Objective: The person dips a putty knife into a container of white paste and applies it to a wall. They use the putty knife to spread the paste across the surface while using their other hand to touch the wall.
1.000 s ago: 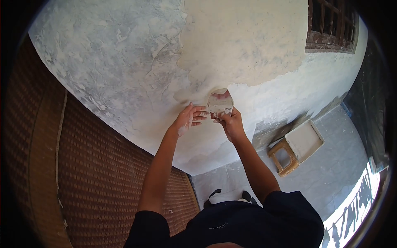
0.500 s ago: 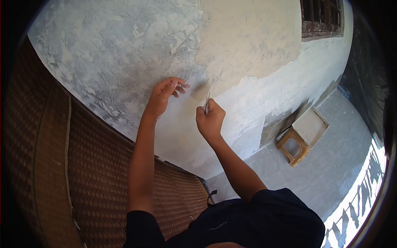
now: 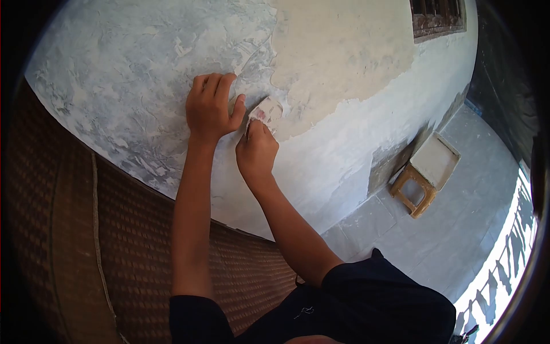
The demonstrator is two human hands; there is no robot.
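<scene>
My right hand (image 3: 256, 152) is closed around a putty knife (image 3: 266, 112), whose broad, pale-smeared blade lies at the wall (image 3: 338, 63). That blade is where the grey-white mottled coat meets a smoother beige patch. Just to the left, my left hand (image 3: 213, 109) rests on the mottled part, its back towards me. Its fingers point up, slightly bent, with the thumb apart and nothing visible in it. Most of the knife's handle is hidden in my right fist.
A yellow-brown stool (image 3: 413, 192) stands on the grey tiled floor (image 3: 458, 212), with a shallow tray (image 3: 438, 163) of pale paste by it. A woven brown panel (image 3: 137, 223) runs along the left. A barred window (image 3: 436, 17) is at upper right.
Both hands have moved up and left. The putty knife has turned from edge-on to show its blade face against the wall. My left hand has settled onto the wall.
</scene>
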